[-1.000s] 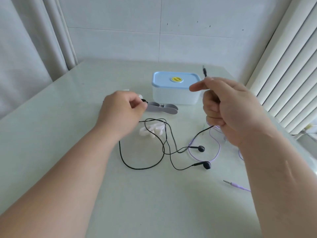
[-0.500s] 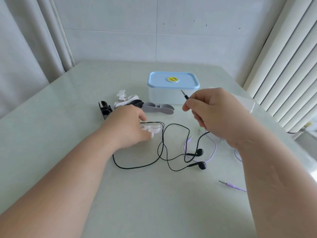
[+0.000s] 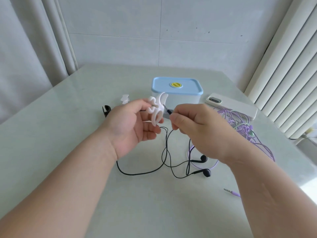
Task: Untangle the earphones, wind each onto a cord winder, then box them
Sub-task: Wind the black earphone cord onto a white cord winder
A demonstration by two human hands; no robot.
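Pale green surface [image 3: 68, 134] by a tiled wall [image 3: 154, 40], blinds [image 3: 283, 66] at R. L hand [image 3: 132, 124] grips a white cord winder [image 3: 155, 109], raised off the surface, fingers curled round it. R hand [image 3: 197, 127] pinches the plug [image 3: 167, 110] of the black earphones [image 3: 206, 172] just beside that winder; cord loops down to the surface, both buds lying front-centre. Purple earphones [image 3: 240, 122] lie tangled at R, next to a phone [image 3: 231, 105]. Blue-lidded box [image 3: 176, 85] sits behind the hands, lid on. Black winder [image 3: 106, 109] & 2nd white winder [image 3: 124, 98] lie at L.
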